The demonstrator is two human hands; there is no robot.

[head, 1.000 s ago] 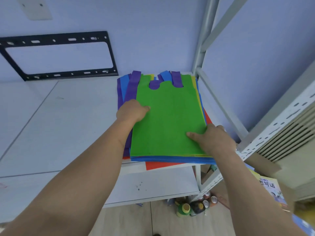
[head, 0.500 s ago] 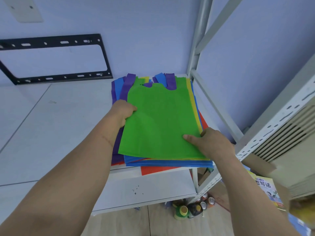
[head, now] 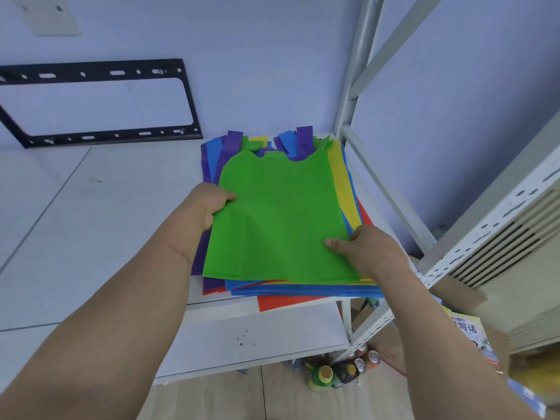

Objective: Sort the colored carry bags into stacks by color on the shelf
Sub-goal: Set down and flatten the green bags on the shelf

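Note:
A green carry bag (head: 278,216) lies on top of a mixed pile of bags at the right end of the white shelf (head: 100,225). Under it show a yellow bag (head: 342,183), blue bags (head: 303,291), purple bags (head: 230,147) and a red bag (head: 288,301) at the bottom. My left hand (head: 209,204) pinches the green bag's left edge, thumb on top. My right hand (head: 366,253) grips its lower right side, thumb on top and fingers underneath. The green bag sits skewed to the left, its left side lifted off the pile.
A black metal bracket (head: 100,101) leans on the wall at the back left. The rack's grey upright and diagonal brace (head: 391,189) stand close to the right of the pile. Bottles and cans (head: 339,371) stand on the floor below; a book (head: 466,331) lies at the lower right.
Both hands have taken hold of the green bag and slid it left and toward me, uncovering the yellow bag's right edge. The camera has moved closer.

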